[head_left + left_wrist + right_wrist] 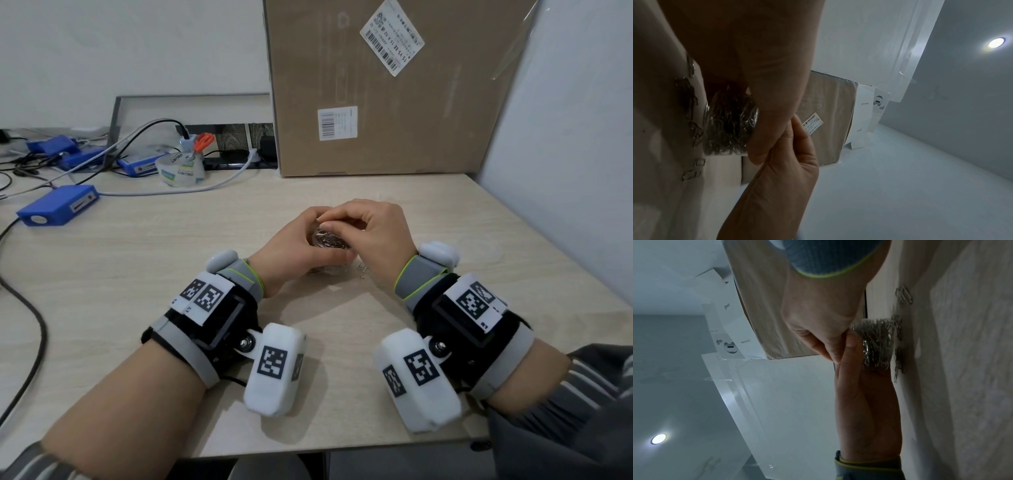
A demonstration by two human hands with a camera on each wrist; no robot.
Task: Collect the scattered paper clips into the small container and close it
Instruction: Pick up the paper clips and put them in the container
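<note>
A small clear container (330, 240) packed with silver paper clips stands on the pale wooden table (171, 274), between my two hands. My left hand (291, 246) is wrapped round its left side and holds it. The fingers of my right hand (363, 226) are curled over the container's mouth, and the tips pinch a thin silver paper clip (320, 219). In the wrist views the container (729, 126) (877, 344) looks full to the brim. Loose paper clips (363, 272) (693, 173) (904, 295) lie on the table right beside it.
A tall cardboard box (394, 96) stands at the back of the table. Blue electronic boxes (58, 205), a tape roll (180, 169) and cables (27, 308) fill the left side. A white partition (565, 137) closes the right side. The table's front edge runs under my forearms.
</note>
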